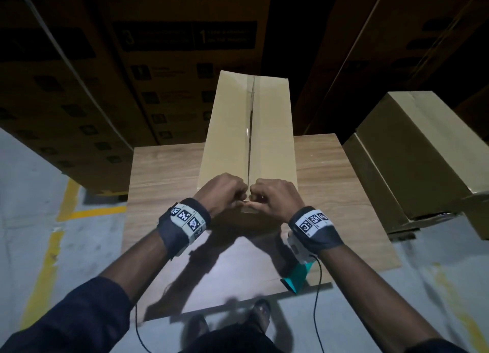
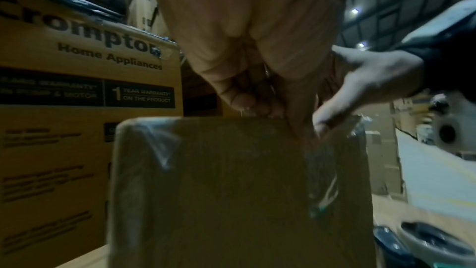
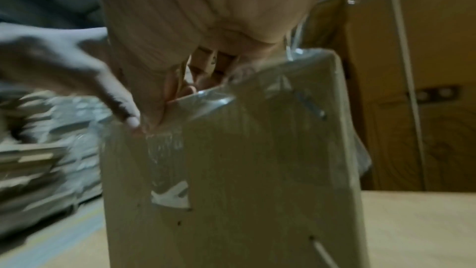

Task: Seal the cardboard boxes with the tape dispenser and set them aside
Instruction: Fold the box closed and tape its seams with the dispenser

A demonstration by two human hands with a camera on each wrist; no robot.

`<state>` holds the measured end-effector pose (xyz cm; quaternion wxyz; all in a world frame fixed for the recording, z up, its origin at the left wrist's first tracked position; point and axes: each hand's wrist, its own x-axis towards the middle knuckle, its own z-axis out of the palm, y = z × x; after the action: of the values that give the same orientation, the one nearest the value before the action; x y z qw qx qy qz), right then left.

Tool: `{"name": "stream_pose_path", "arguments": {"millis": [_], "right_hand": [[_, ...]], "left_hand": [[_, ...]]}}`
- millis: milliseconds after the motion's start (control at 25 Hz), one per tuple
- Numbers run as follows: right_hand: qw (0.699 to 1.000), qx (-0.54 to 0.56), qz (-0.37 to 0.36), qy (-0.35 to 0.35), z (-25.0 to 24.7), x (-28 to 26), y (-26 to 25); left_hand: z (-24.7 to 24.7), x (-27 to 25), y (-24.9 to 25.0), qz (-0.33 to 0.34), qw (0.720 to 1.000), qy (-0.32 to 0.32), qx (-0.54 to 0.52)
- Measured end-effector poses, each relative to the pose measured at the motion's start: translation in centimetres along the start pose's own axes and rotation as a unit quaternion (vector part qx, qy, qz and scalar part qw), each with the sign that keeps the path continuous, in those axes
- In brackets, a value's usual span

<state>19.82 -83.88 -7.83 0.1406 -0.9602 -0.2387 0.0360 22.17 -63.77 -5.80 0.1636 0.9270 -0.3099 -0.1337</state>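
A plain cardboard box (image 1: 227, 130) lies lengthwise on the wooden table (image 1: 164, 172), flaps closed. Clear tape (image 1: 250, 119) runs along its centre seam. Both hands sit side by side at the box's near top edge. My left hand (image 1: 225, 191) and right hand (image 1: 275, 193) have their fingers curled over the top, and both thumbs press the tape end (image 3: 167, 170) down on the near face (image 2: 231, 191). The teal tape dispenser (image 1: 297, 276) rests on the table under my right wrist, in neither hand.
Two more brown boxes (image 1: 418, 162) are stacked off the table's right side. Tall printed appliance cartons (image 1: 185, 48) rise right behind the table and at left. Grey floor with yellow lines (image 1: 66, 201) lies to the left.
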Motion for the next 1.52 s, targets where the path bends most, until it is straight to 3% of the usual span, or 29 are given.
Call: {"name": "stream_pose_path", "arguments": {"millis": [80, 160, 320, 480, 600, 720, 800, 840, 920, 1000, 1080, 1160, 1240, 1280, 1320, 1400, 1520], "right_hand": [[1.000, -0.014, 0.000, -0.023, -0.2, -0.5, 0.6], [0.999, 0.035, 0.040, 0.000, -0.3, -2.1, 2.6], [0.993, 0.082, 0.072, 0.039, -1.1, -5.4, 6.8], [0.992, 0.113, 0.054, -0.001, -1.7, -4.9, 8.2], [0.993, 0.107, 0.038, -0.041, -2.2, -4.2, 8.6], [0.993, 0.086, 0.011, -0.074, -3.8, -3.6, 10.2], [0.998, 0.043, 0.021, -0.037, -5.5, -1.2, 12.5], [0.999, 0.013, 0.039, -0.006, -5.8, 0.1, 13.6], [0.991, -0.024, 0.119, 0.064, -5.7, 1.1, 15.4], [0.954, 0.066, 0.233, 0.177, -3.7, -1.4, 16.0], [0.882, 0.169, 0.370, 0.239, 0.6, -7.4, 14.8], [0.823, 0.216, 0.508, 0.133, 6.0, -13.9, 13.1], [0.778, 0.252, 0.574, -0.041, 11.0, -17.8, 11.4], [0.756, 0.267, 0.591, -0.083, 12.9, -18.5, 10.9], [0.735, 0.293, 0.606, -0.081, 14.5, -18.6, 10.2], [0.684, 0.345, 0.643, 0.005, 16.0, -17.3, 8.8], [0.635, 0.370, 0.675, 0.068, 16.4, -16.0, 6.9]], "left_hand": [[0.2, 0.4, -0.2, -0.011, 0.999, -0.006, -0.035], [0.3, -0.9, -1.6, 0.004, 0.999, -0.001, -0.039], [-0.6, -4.8, -7.2, -0.008, 0.998, 0.060, 0.011], [-0.9, -4.5, -8.6, 0.009, 0.995, 0.078, -0.066], [-0.5, -5.3, -8.2, -0.017, 0.992, 0.083, -0.093], [2.0, -8.1, -5.2, 0.012, 0.995, 0.038, -0.087], [4.0, -7.9, -0.3, 0.059, 0.995, -0.019, -0.074], [4.8, -6.8, 2.3, 0.087, 0.994, -0.010, -0.072], [6.1, -2.7, 6.6, 0.073, 0.995, -0.006, -0.060], [6.1, 1.3, 9.4, 0.070, 0.996, 0.012, -0.054], [4.9, 2.8, 9.7, 0.048, 0.992, 0.045, -0.105], [3.6, 1.8, 7.7, 0.032, 0.989, 0.128, -0.074], [2.4, -1.6, 3.2, -0.055, 0.980, 0.190, -0.014], [1.8, -4.0, 0.4, -0.114, 0.975, 0.192, 0.023], [1.5, -6.5, -2.6, -0.188, 0.964, 0.180, 0.061], [1.2, -11.3, -7.8, -0.326, 0.928, 0.143, 0.107], [2.0, -14.6, -11.0, -0.413, 0.894, 0.156, 0.080]]}}
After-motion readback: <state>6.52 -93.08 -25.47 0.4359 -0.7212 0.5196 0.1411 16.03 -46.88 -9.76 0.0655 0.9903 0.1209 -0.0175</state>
